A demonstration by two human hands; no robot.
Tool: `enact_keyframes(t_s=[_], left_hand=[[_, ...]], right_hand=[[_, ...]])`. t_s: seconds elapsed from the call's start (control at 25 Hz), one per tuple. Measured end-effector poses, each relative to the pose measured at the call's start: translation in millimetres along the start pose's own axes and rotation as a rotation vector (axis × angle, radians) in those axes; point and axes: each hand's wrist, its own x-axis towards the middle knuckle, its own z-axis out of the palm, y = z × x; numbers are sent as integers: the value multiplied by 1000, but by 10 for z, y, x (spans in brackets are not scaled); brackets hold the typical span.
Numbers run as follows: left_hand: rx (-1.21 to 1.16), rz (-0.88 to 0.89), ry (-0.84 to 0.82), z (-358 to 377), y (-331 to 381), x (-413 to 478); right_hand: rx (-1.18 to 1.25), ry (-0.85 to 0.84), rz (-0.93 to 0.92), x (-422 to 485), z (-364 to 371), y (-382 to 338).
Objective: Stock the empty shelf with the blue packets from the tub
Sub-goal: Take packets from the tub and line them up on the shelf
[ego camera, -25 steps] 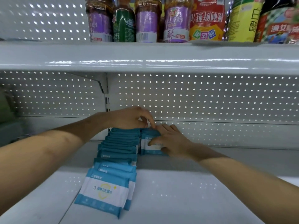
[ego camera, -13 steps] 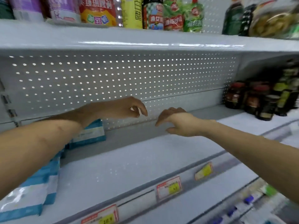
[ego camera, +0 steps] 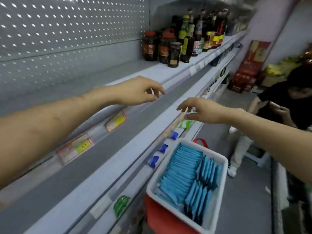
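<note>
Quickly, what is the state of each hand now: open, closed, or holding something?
Left hand: open, fingers loosely curled, holding nothing.
Right hand: open, holding nothing.

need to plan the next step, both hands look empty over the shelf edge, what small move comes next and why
Probably lower the right hand toward the white tub and pinch a few blue packets. Both hands are open and hold nothing, the left hand is over the bare shelf, and the tub, well filled with upright packets, sits below the right hand.
</note>
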Motion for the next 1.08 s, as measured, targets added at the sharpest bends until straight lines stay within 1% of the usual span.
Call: enact_keyframes(t_s=[0.12,0.24,0.36,0.48,0.72,0.88,1.08], left_hand=[[-41,83,-59,495,230,102],[-108,128,-129,1005,244,35],[-157,103,-182,1459,173,-114],[-214,64,-197,1752,88,-272],[-253,0,-221,1962,-60,-444],[-277,-32,-215,1973,-149,-508],[-309,-43,-217,2011,-182,-536]], right_hand=[[35,-80,67,-376,524,209],[104,-167,112,-638,1020,235],[186,-217,118,-817,1502,93],[258,-277,88,-902,1909,-162],[300,-346,74,-918,2420,-476],[288,-308,71,-917,2496,-563],[262,-322,42,-934,2511,-624]])
